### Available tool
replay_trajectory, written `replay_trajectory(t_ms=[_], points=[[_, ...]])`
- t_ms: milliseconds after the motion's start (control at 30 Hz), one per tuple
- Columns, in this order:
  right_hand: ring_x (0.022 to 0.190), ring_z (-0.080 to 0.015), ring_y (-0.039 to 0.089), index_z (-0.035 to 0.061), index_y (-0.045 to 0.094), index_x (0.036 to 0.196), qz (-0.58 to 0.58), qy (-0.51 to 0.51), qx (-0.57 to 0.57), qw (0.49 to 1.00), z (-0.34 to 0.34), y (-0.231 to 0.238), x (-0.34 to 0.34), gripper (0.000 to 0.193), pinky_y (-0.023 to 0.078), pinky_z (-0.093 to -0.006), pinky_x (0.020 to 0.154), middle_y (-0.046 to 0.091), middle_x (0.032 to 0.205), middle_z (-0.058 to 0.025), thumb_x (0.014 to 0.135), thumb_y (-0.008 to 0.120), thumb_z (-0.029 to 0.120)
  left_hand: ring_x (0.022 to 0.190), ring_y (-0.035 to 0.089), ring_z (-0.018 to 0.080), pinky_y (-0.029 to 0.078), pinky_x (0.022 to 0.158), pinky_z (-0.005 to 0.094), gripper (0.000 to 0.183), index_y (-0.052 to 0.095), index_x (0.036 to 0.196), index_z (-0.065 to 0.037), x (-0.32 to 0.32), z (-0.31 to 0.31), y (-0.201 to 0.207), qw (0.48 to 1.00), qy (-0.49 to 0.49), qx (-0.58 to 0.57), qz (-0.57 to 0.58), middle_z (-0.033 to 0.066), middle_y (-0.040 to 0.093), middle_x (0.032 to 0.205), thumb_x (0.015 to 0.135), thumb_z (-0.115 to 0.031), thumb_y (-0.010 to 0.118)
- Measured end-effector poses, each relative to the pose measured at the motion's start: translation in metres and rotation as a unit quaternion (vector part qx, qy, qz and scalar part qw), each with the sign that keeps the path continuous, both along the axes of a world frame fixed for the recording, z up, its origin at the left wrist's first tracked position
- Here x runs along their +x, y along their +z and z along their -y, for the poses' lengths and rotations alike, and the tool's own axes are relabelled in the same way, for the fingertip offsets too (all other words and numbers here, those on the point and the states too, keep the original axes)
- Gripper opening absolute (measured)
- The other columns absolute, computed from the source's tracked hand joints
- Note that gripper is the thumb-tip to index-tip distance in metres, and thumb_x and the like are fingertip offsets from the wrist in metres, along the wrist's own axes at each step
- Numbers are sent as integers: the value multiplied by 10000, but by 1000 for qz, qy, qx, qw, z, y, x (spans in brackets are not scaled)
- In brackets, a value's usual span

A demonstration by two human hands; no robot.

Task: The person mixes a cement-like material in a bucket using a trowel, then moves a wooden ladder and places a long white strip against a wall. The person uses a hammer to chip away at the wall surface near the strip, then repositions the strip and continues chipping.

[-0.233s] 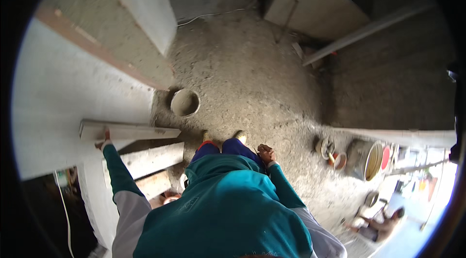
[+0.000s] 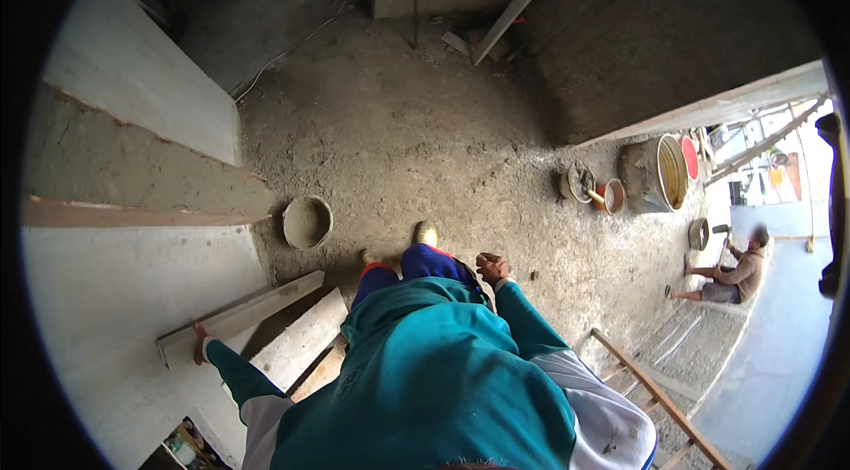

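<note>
Along the left edge of the floor (image 2: 398, 134), beside the pale wall (image 2: 106, 293), your left hand (image 2: 201, 343) touches a long plank (image 2: 266, 306) close to that plank's left end, so most of its length runs rightward from your hand toward your feet; you cannot tell from here whether your fingers close around it. Just right of the plank, a second, wider board (image 2: 301, 337) slants beside your left sleeve, clear of your hand. Farther ahead, near the same floor edge, stands a round basin (image 2: 307, 222) with grey material inside. Your right hand (image 2: 492, 268) hangs over the floor by your right thigh, well apart from the plank, its fingers loosely curled; whether they hold anything, you cannot tell. Toward the floor's right edge you have a small orange bucket (image 2: 613, 196), then a big drum (image 2: 653, 173) tipped on its side, and beyond them a seated person (image 2: 742, 273).
</note>
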State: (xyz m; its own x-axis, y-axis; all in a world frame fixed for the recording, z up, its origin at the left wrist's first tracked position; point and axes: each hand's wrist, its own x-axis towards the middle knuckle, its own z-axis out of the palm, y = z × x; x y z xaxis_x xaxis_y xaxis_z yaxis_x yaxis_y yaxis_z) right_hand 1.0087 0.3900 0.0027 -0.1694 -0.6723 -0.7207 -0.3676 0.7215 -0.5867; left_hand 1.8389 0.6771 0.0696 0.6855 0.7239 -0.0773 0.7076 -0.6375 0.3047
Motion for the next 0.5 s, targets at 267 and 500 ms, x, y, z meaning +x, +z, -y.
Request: replay_trajectory(t_ms=[267, 500], points=[[930, -285, 744, 65, 774, 1101, -107, 98, 24, 989, -85, -22, -22, 320, 583, -382, 801, 782, 1044, -153, 961, 608, 300, 1024, 723, 388, 614, 880, 461, 1042, 542, 1281, 4, -99, 6, 22, 971, -211, 21, 106, 218, 704, 1155, 595, -683, 920], [1063, -337, 731, 52, 770, 1125, -134, 189, -20, 973, -37, -48, -18, 353, 570, -383, 922, 763, 1142, -176, 972, 568, 297, 906, 722, 255, 613, 835, 361, 759, 559, 1175, -4, -209, 69, 101, 858, -479, -85, 167, 152, 705, 1028, 700, -455, 943]])
